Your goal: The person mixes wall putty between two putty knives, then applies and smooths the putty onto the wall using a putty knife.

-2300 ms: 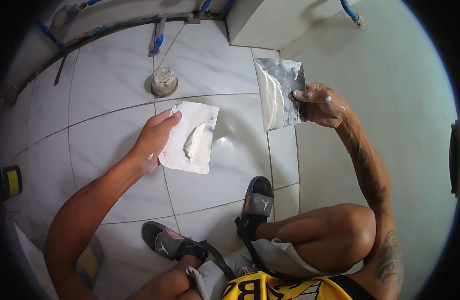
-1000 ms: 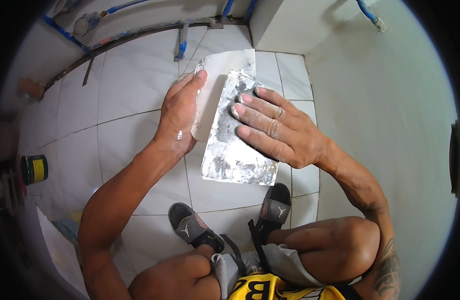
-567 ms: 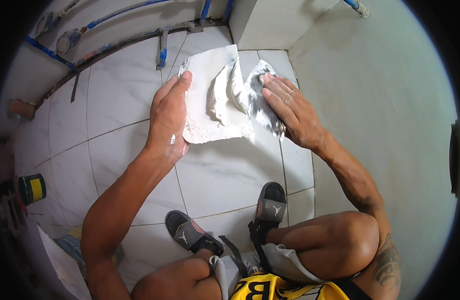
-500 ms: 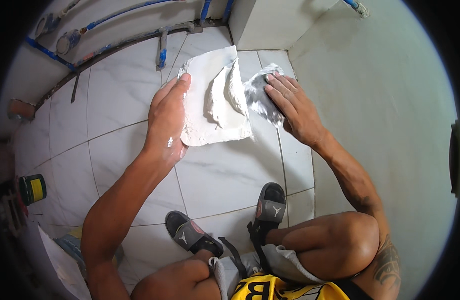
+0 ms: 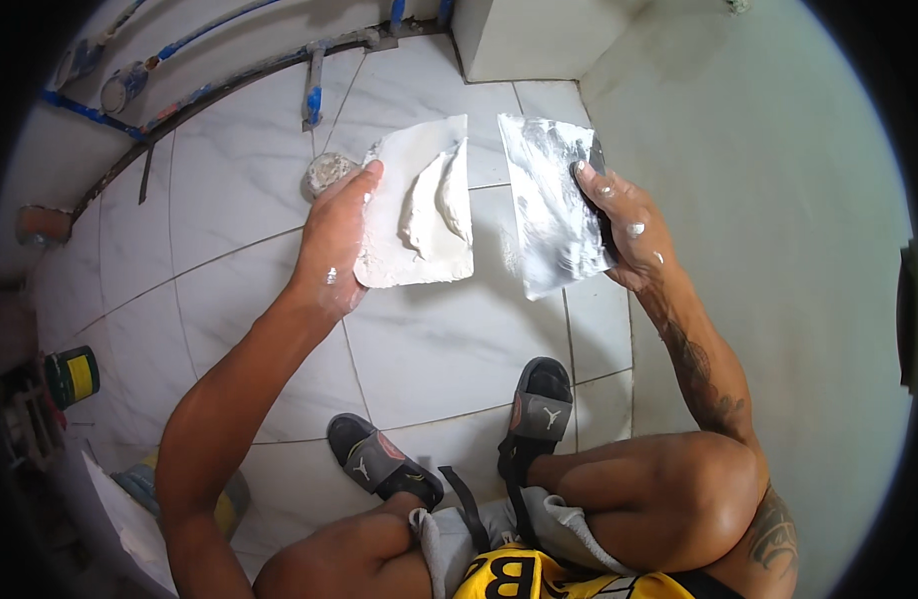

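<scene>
While paste lies on one plate, a blade hangs apart

Containers: two. Pot, round, whitish-crusted, on the tiles, partly behind left hand; bucket, dark green with yellow patch, far left. Contents of both: cannot tell.

Plate: one, white, rough-edged, above the tiles; left hand grasps its left edge, thumb on top. Paste: two thick white ridges. Blade: one, shiny, smeared white, above the tiles; right hand grasps its right side, thumb on the face. Other fingers: mostly hidden.
</scene>
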Tool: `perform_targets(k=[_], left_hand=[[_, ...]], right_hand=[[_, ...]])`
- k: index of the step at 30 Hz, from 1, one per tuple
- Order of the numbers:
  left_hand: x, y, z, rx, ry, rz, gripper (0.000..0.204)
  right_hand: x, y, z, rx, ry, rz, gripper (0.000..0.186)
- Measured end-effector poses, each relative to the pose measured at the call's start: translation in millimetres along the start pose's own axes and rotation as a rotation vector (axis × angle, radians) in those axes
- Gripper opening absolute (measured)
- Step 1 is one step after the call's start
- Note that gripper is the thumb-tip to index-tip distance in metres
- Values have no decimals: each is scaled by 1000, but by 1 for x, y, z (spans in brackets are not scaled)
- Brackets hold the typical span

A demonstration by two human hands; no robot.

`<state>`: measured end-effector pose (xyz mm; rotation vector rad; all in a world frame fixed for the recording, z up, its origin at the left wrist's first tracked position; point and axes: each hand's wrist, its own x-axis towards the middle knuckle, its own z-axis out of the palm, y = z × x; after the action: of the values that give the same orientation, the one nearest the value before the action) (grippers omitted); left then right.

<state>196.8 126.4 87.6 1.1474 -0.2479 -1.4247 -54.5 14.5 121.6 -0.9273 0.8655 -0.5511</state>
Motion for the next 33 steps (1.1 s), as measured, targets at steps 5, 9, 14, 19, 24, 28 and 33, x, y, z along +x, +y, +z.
perform_targets(k=[5, 9, 14, 19, 24, 28, 33], left_hand=[[2, -10, 21, -32, -117, -46, 45], [3, -15, 20, -71, -150, -86, 45], [-3, -20, 27, -84, -118, -138, 39], [1, -29, 33, -136, -137, -85, 38], [2, -33, 41, -169, -150, -61, 33], [-5, -26, 48, -94, -81, -106, 31], [-7, -25, 34, -66, -77, -80, 31]], right_hand=[[-1, -11, 16, 128, 169, 95, 34], [11, -1, 24, 251, 103, 142, 28], [27, 17, 13, 615, -184, 295, 34], [31, 29, 13, 627, -191, 220, 33], [25, 21, 39, 352, 94, 79, 37], [35, 29, 25, 179, 232, -24, 54], [51, 38, 19, 186, 237, -94, 39]])
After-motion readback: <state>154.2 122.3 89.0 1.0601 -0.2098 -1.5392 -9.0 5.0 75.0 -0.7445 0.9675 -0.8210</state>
